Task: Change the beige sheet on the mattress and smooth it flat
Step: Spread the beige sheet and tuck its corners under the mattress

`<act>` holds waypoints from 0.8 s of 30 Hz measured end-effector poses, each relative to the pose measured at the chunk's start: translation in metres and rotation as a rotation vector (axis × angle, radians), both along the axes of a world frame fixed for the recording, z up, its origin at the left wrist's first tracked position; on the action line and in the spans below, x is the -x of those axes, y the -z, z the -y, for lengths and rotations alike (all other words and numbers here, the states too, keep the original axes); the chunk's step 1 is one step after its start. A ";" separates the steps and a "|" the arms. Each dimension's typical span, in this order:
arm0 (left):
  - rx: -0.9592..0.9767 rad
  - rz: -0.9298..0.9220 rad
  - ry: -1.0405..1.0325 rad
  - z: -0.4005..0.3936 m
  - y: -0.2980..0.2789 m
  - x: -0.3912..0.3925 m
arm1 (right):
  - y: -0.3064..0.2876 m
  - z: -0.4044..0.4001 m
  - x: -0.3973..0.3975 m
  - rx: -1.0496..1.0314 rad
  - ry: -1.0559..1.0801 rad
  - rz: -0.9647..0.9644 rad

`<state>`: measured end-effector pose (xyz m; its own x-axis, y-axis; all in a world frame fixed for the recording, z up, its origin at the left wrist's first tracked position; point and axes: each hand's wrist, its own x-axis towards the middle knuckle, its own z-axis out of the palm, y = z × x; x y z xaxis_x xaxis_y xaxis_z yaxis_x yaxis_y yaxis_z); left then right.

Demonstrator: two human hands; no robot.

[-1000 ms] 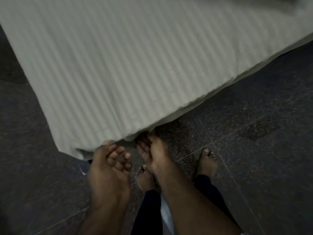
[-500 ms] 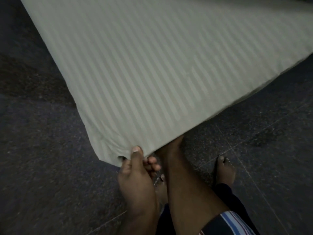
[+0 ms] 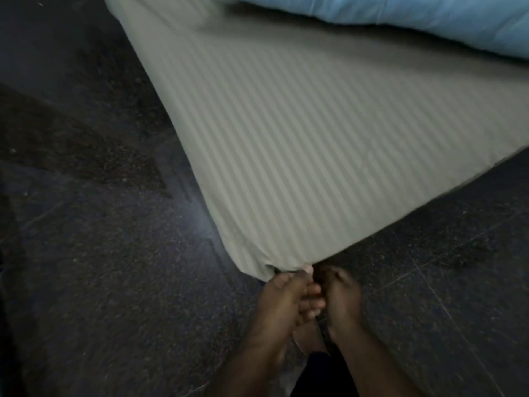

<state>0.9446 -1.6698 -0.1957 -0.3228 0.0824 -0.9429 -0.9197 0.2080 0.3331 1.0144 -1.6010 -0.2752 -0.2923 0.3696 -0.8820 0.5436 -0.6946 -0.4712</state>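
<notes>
A beige striped sheet [image 3: 300, 133] covers the mattress, which lies low over the dark floor and runs from the near corner up to the top right. My left hand [image 3: 282, 302] pinches the sheet's near corner, thumb on top and fingers curled below. Right beside it my right hand [image 3: 340, 296] reaches in under the same corner. Its fingertips are hidden in the shadow there, so whether it holds cloth does not show.
A light blue bedding bundle [image 3: 429, 18] lies on the far end of the mattress. Dark speckled floor tiles [image 3: 100, 253] surround the bed on the left and right. My foot shows between my wrists.
The lifted corner has come down and the view has tipped up, bringing the blue bedding into sight. My right hand has slid out from under the sheet and now shows next to my left.
</notes>
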 end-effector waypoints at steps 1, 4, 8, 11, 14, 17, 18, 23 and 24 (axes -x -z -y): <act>0.024 -0.057 0.168 0.013 -0.009 0.005 | -0.011 0.002 -0.006 -0.102 -0.096 -0.006; 0.359 -0.518 0.779 0.064 -0.016 0.028 | -0.050 0.026 -0.019 -0.586 -0.366 -0.087; 0.496 -0.970 1.351 0.105 -0.006 0.066 | -0.081 0.070 0.020 -0.805 -0.614 -0.358; 0.419 -1.034 1.599 0.111 0.004 0.102 | -0.071 0.088 0.058 -0.921 -0.918 -0.163; 0.310 -1.202 1.783 0.115 0.013 0.139 | -0.057 0.106 0.076 -1.028 -0.972 0.093; 0.282 -1.257 1.889 0.127 0.015 0.171 | -0.051 0.121 0.087 -1.027 -0.945 0.263; 0.288 -1.280 1.929 0.131 0.016 0.183 | -0.050 0.124 0.093 -1.035 -0.937 0.302; 0.205 -1.357 2.192 0.124 0.017 0.232 | -0.046 0.112 0.125 -0.898 -0.810 0.350; 0.177 -1.369 2.234 0.120 0.016 0.240 | -0.046 0.105 0.130 -0.791 -0.799 0.329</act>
<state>0.7047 -1.7895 -0.2120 -0.0362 0.8772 -0.4787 0.9872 0.1059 0.1194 0.8842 -1.7055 -0.2294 -0.4901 0.6640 -0.5648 0.8692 0.3232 -0.3743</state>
